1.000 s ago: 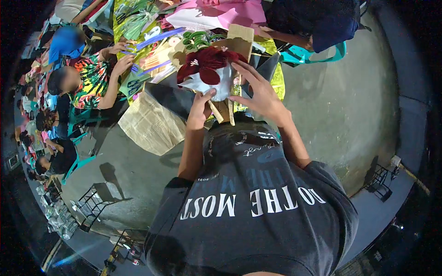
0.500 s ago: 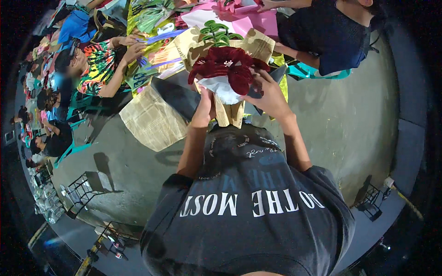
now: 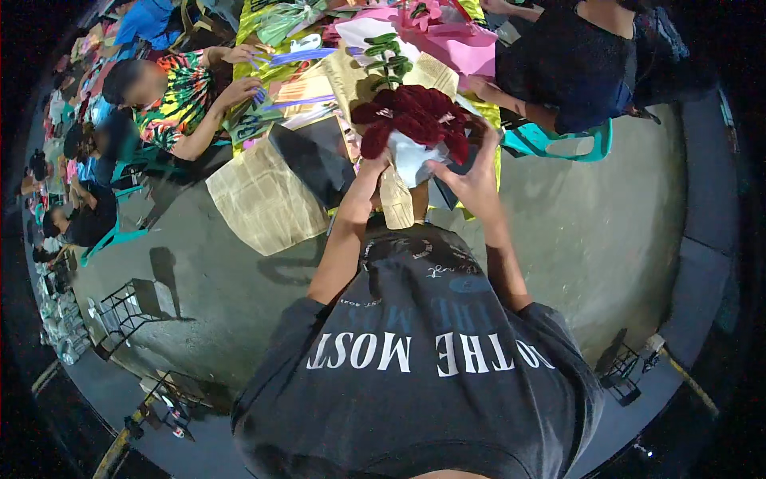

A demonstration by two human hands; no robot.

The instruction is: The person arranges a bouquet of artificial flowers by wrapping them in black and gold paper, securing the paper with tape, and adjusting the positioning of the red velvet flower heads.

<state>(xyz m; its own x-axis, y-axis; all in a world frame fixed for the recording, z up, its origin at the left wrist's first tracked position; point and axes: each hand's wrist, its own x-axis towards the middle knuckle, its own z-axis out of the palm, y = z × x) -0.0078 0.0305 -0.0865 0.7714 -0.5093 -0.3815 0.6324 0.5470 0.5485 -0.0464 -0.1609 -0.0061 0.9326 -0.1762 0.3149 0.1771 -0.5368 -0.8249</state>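
Observation:
A bouquet of dark red fuzzy flowers [image 3: 411, 120] is upright in front of my chest. From its far side rises a stem with green looped leaves [image 3: 388, 60]. White tissue paper [image 3: 411, 160] shows beneath the blooms, and tan newsprint wrapping paper [image 3: 396, 199] hangs below it. My left hand [image 3: 372, 177] is closed around the left side of the bouquet's base, its fingertips partly hidden. On the right side, my right hand [image 3: 476, 177] has its thumb against the white tissue and its fingers curled behind the flowers.
A yellow-covered table [image 3: 249, 16] holds a dark sheet [image 3: 311, 156], newsprint paper [image 3: 267, 195] overhanging its edge, purple strips [image 3: 299, 57] and pink wrapping [image 3: 455, 48]. A person in a colourful shirt [image 3: 171, 92] works at left; another in dark clothes [image 3: 562, 68] sits right on a teal chair [image 3: 562, 144].
The bouquet has turned and shifted slightly right in view, and its green stem shows taller. My right hand moved from the petals to their outer side, thumb on the tissue.

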